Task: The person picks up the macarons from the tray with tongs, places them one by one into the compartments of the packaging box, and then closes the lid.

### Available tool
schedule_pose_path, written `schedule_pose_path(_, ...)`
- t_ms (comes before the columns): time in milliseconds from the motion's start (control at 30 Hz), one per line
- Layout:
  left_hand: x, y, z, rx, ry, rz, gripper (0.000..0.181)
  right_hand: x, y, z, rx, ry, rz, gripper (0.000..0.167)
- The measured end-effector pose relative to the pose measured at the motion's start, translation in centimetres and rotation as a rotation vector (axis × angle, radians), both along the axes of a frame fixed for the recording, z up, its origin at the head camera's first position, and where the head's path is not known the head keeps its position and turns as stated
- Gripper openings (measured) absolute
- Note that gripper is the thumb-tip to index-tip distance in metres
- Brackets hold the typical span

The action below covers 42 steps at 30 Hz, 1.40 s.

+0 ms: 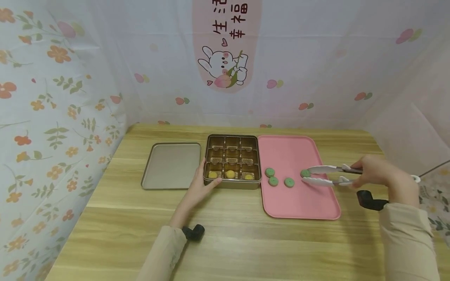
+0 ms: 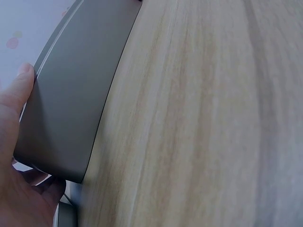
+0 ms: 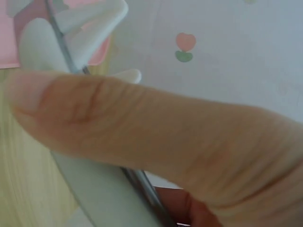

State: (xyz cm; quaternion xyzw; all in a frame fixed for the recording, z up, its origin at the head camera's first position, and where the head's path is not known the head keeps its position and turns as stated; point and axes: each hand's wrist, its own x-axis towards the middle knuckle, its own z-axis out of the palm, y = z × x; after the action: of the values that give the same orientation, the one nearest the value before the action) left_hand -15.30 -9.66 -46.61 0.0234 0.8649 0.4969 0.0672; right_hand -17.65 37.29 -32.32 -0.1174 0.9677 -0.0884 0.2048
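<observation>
My left hand (image 1: 198,191) grips the front left corner of a brown tin (image 1: 232,185), thumb on the front rim and fingers round the side. A plastic insert divides the tin into several compartments. Its front row holds three yellow round pastries (image 1: 230,174), one per compartment. Over the pink tray (image 1: 291,152), my right hand (image 1: 383,175) holds white-tipped tongs (image 1: 325,169). The tongs' tips stand on either side of a green round cookie (image 1: 305,173); whether they touch it I cannot tell. In the right wrist view, the thumb (image 3: 118,118) lies across the tongs' handle.
Left of the tin, a flat metal lid (image 1: 171,166) lies on the wooden table (image 1: 225,234). More green cookies (image 1: 289,182) sit on the tray's left half. A printed cloth (image 1: 154,58) hangs behind the table and along its sides.
</observation>
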Motion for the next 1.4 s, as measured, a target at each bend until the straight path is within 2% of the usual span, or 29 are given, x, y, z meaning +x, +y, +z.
schedule_pose_path(133,0.0,0.1,0.0,0.004,-0.002,-0.003,0.098,-0.1,0.0,-0.5,-0.008,0.006,-0.003,0.056)
schedule_pose_path(267,0.0,0.1,0.0,0.003,0.0,-0.001,0.099,-0.3,0.0,-0.8,-0.001,0.029,0.003,0.057)
schedule_pose_path(500,0.1,0.0,0.2,0.009,0.006,-0.015,0.1,-0.1,-0.7,-0.6,-0.008,0.067,0.012,0.057)
schedule_pose_path(733,-0.1,0.0,0.3,0.003,0.015,-0.012,0.098,-0.3,-2.8,0.8,-0.089,0.159,0.045,0.061)
schedule_pose_path(1100,0.0,0.0,0.3,0.005,0.018,-0.013,0.099,-1.3,-6.5,1.4,-0.162,0.154,0.051,0.067)
schedule_pose_path(1400,0.2,0.0,0.4,0.015,0.01,-0.004,0.099,-2.4,-9.5,1.7,-0.173,0.201,0.148,0.053)
